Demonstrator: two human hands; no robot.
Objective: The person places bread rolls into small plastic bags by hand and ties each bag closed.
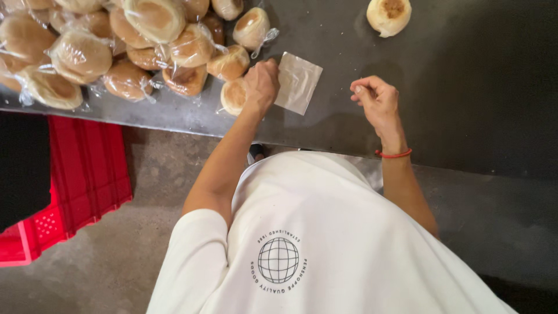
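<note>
Crate: red plastic crate on the floor, beneath the table edge.
Pile: bagged buns heaped together.
Left hand: fingers pinching the clear plastic bag, flat on the dark table.
Right hand: curled loosely, empty.
Far right: unwrapped bun, apart.

Count: 1 empty clear bag, 1 unwrapped bun, 1 red crate. Wrapped buns: roughly 15+ in the pile, exact number unclear.
</note>
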